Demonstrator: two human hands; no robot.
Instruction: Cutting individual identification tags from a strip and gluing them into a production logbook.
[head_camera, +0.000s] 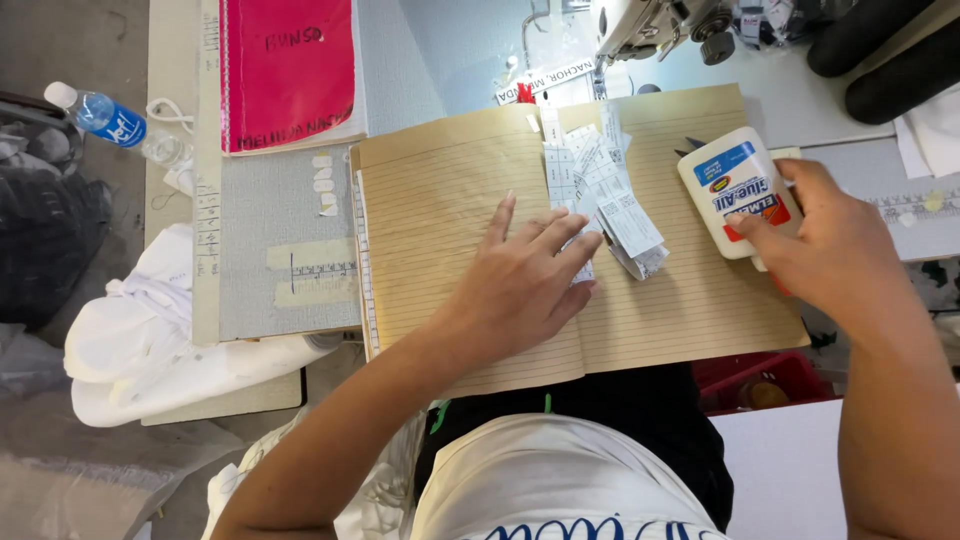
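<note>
An open lined notebook (450, 200) with tan pages lies on the table in front of me. My left hand (525, 275) rests flat on its left page near the spine, fingertips touching a pile of small white printed paper slips (610, 195) in the fold. My right hand (830, 240) grips a white glue bottle (725, 185) with a blue and red label, lying over the right page's far corner.
A pink-covered notebook (288, 70) lies at the far left of the grey table (270, 210). A water bottle (110, 120) and white cloth (150, 340) sit left. A sewing machine (660, 25) stands at the back, a red bin (770, 380) below right.
</note>
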